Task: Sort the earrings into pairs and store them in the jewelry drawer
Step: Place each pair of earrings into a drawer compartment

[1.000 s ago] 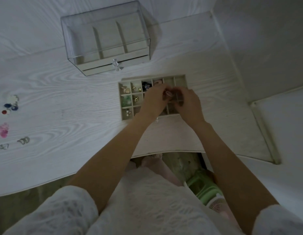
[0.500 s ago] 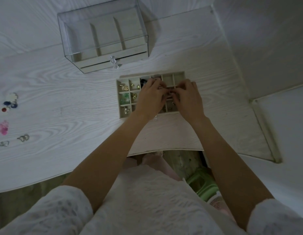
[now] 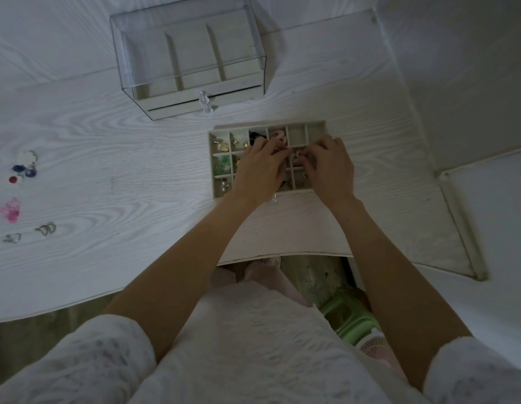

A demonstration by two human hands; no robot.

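Table (image 3: 136, 141): loose earrings (image 3: 23, 170) far left, unsorted, well apart from tray.
Tray (image 3: 314, 128): out of case (image 3: 192, 53), near edge; nudge could tip it.
Left hand (image 3: 259, 173), right hand (image 3: 332, 170): fingertips curled together over middle cell; grip contents unclear, maybe small earring; fumble could drop it into wrong cell.

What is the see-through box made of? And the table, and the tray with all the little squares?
The see-through box looks like clear acrylic or glass: you can see its dividers inside. The table looks like white-painted wood or laminate, with a wavy grain pattern. The tray seems to have a pale matte lining, maybe velvet; that is hard to tell.
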